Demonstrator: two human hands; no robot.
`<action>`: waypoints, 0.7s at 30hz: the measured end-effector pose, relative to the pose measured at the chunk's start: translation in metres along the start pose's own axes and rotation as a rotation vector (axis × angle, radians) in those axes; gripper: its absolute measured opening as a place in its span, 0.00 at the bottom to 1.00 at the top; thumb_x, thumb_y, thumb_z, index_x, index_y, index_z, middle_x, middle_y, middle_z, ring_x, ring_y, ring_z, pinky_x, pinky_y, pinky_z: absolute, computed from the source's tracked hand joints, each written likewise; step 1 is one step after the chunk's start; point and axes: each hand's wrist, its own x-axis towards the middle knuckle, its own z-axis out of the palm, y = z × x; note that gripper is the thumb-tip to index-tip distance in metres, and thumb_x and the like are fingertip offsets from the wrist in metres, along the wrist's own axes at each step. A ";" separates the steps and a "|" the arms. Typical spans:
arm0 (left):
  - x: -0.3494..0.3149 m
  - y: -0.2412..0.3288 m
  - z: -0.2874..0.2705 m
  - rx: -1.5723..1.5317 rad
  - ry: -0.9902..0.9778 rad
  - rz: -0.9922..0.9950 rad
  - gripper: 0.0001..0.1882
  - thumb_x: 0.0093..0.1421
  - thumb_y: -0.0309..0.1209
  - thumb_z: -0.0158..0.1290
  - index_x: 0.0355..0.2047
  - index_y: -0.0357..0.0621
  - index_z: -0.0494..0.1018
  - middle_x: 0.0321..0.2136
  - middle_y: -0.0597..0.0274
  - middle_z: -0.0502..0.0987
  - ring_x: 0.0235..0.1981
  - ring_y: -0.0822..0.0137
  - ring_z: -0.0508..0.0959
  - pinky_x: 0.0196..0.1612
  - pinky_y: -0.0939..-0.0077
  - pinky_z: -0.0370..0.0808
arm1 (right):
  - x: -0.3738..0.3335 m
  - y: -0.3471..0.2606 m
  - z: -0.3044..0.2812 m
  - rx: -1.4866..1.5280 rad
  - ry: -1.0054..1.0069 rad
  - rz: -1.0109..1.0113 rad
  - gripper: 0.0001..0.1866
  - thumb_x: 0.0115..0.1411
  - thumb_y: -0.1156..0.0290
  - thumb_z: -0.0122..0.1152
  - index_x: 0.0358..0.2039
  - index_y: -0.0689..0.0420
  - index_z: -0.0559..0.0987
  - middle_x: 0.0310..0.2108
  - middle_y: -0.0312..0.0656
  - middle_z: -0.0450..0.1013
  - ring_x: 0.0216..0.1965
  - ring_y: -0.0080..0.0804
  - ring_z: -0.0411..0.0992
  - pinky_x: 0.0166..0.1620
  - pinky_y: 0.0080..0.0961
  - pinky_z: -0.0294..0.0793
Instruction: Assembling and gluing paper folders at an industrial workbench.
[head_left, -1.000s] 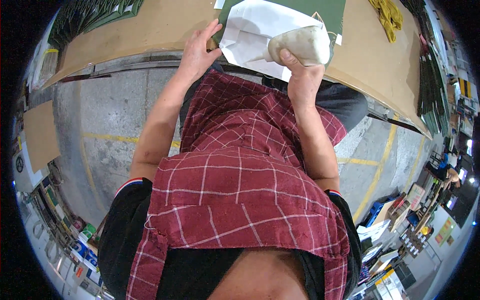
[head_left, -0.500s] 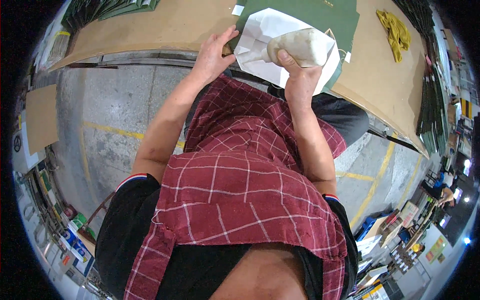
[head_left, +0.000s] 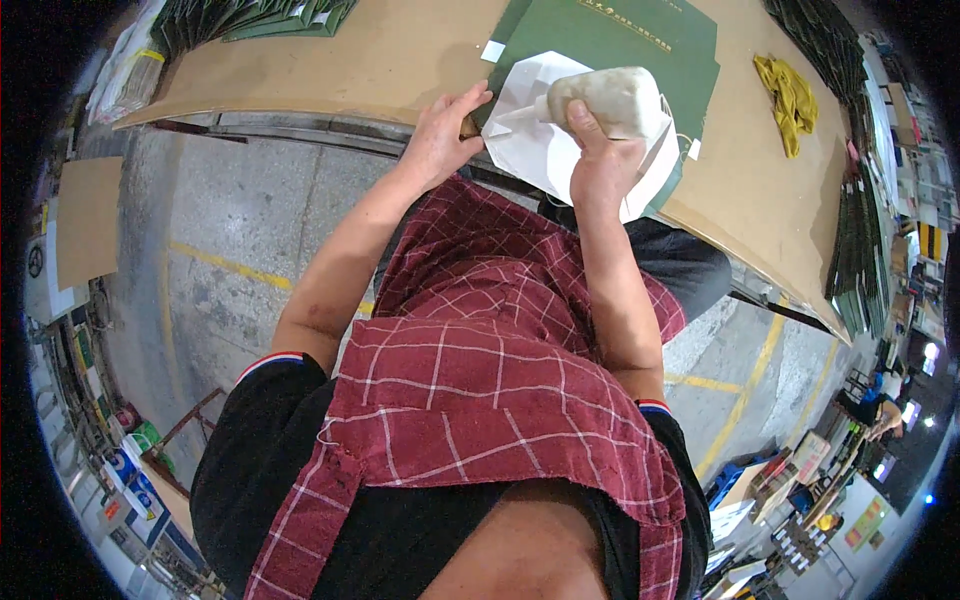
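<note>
A green paper bag (head_left: pixel 640 60) lies flat on the table, its unfolded white bottom flaps (head_left: pixel 540 160) toward me. My right hand (head_left: pixel 606 160) is wrapped round a smudged white squeeze bottle (head_left: pixel 625 95), tilted over the flaps. Its narrow nozzle (head_left: pixel 520 115) points left, close above the white paper; whether the tip touches cannot be made out. My left hand (head_left: pixel 447 135) is at the left corner of the flaps, fingers apart and holding nothing. Its fingertips rest at the table edge beside the bag.
Brown board covers the table (head_left: pixel 400 60). A yellow cloth (head_left: pixel 788 105) lies at the right. Stacks of green folded bags (head_left: pixel 865 220) stand along the right edge, with more green bags (head_left: pixel 225 20) at the far left. A bundle with a yellow band (head_left: pixel 135 80) is beside them.
The whole view has shifted, so the table and bag appear lower. The bottle stays in my right hand over the flaps, its nozzle still near the left side. My left hand keeps its place.
</note>
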 end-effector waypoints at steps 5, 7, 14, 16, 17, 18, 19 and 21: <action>0.002 0.000 0.001 -0.011 -0.020 -0.026 0.38 0.42 0.23 0.55 0.56 0.44 0.54 0.49 0.66 0.68 0.47 0.59 0.66 0.53 0.65 0.59 | 0.002 0.014 0.002 -0.104 -0.078 -0.034 0.17 0.42 0.79 0.66 0.34 0.66 0.73 0.31 0.42 0.73 0.33 0.29 0.71 0.38 0.22 0.69; 0.003 0.002 0.000 -0.010 -0.015 -0.022 0.38 0.42 0.24 0.55 0.56 0.44 0.55 0.49 0.66 0.68 0.47 0.59 0.66 0.53 0.66 0.59 | 0.000 0.007 -0.002 -0.055 -0.090 0.020 0.18 0.41 0.79 0.66 0.35 0.65 0.73 0.32 0.41 0.73 0.33 0.29 0.71 0.38 0.22 0.69; 0.002 -0.005 0.004 -0.022 -0.035 -0.004 0.41 0.42 0.21 0.56 0.57 0.46 0.52 0.51 0.65 0.66 0.49 0.56 0.64 0.54 0.66 0.60 | 0.013 -0.046 -0.064 0.153 0.065 -0.051 0.20 0.52 0.72 0.56 0.46 0.57 0.66 0.39 0.41 0.69 0.40 0.33 0.71 0.42 0.32 0.74; -0.001 -0.006 0.001 -0.023 -0.004 0.001 0.40 0.42 0.21 0.56 0.56 0.45 0.54 0.49 0.64 0.68 0.48 0.58 0.65 0.53 0.66 0.61 | 0.025 -0.074 -0.113 0.148 0.137 -0.060 0.19 0.54 0.68 0.54 0.47 0.56 0.65 0.40 0.41 0.70 0.40 0.33 0.71 0.42 0.32 0.74; -0.002 -0.010 0.004 -0.042 0.002 0.003 0.40 0.41 0.20 0.56 0.56 0.45 0.54 0.49 0.64 0.68 0.48 0.57 0.65 0.53 0.66 0.61 | 0.032 -0.089 -0.139 0.112 0.183 -0.057 0.19 0.56 0.65 0.54 0.46 0.56 0.66 0.40 0.41 0.70 0.40 0.33 0.71 0.41 0.31 0.74; -0.001 -0.007 0.002 -0.056 -0.007 0.025 0.40 0.41 0.20 0.56 0.56 0.45 0.54 0.49 0.64 0.68 0.48 0.57 0.65 0.53 0.66 0.61 | 0.042 -0.101 -0.173 0.041 0.265 -0.033 0.20 0.55 0.61 0.55 0.46 0.56 0.67 0.38 0.41 0.70 0.38 0.32 0.71 0.38 0.29 0.74; 0.000 -0.005 -0.001 -0.044 -0.027 0.002 0.40 0.42 0.20 0.56 0.56 0.45 0.53 0.49 0.64 0.68 0.48 0.57 0.65 0.53 0.66 0.62 | 0.050 -0.109 -0.209 -0.024 0.346 -0.005 0.22 0.54 0.58 0.56 0.45 0.57 0.68 0.37 0.41 0.70 0.36 0.30 0.72 0.35 0.26 0.74; 0.002 -0.002 -0.005 -0.031 -0.045 -0.012 0.40 0.42 0.20 0.56 0.56 0.45 0.53 0.49 0.63 0.68 0.48 0.56 0.65 0.53 0.66 0.62 | 0.062 -0.123 -0.273 -0.254 0.513 0.103 0.24 0.52 0.54 0.57 0.44 0.57 0.69 0.36 0.40 0.71 0.34 0.29 0.72 0.34 0.23 0.73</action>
